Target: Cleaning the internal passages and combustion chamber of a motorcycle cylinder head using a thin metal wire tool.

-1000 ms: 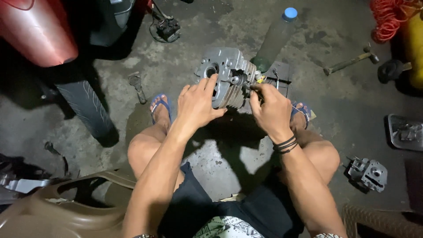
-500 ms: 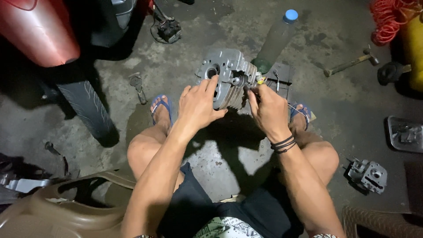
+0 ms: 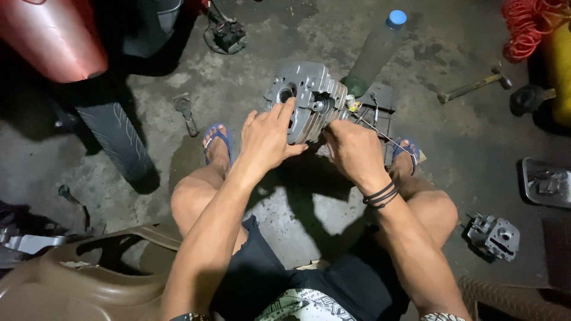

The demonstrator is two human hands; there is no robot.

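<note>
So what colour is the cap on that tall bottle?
Blue; the cap tops the bottle, seen in the head view.

A plastic bottle point(image 3: 376, 50) and a dark tray point(image 3: 380, 107) are blocking my way behind the cylinder head point(image 3: 309, 98), while bare floor point(image 3: 238, 77) is lying open on its left.

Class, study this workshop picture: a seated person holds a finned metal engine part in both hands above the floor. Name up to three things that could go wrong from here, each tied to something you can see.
1. The finned engine part is propped between the left hand and right hand above sandalled feet; a slip could hurt toes.
2. The thin rod beside the right hand could jab or bend.
3. The plastic bottle close behind could be knocked over.
</note>
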